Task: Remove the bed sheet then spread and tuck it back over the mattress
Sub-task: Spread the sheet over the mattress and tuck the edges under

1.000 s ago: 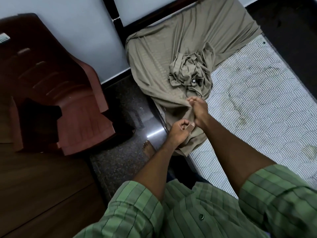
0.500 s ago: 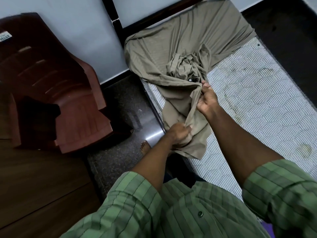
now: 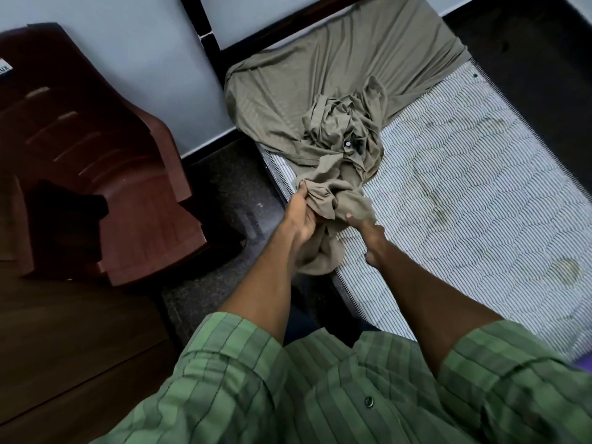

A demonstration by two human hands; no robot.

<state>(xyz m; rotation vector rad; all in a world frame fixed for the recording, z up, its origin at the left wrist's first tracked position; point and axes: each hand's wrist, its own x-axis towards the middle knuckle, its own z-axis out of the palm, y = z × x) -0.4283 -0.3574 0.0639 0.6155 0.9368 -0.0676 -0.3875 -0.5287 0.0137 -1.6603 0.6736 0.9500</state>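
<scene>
sheet bunched at mattress head end, tail over left edge | left hand grips bunch | right hand pinches fold | advice: gather hand over hand, free far corners before lifting

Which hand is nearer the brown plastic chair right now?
Left. The left hand grips the bed sheet at the mattress edge facing the chair; the right hand is farther over the mattress.
</scene>
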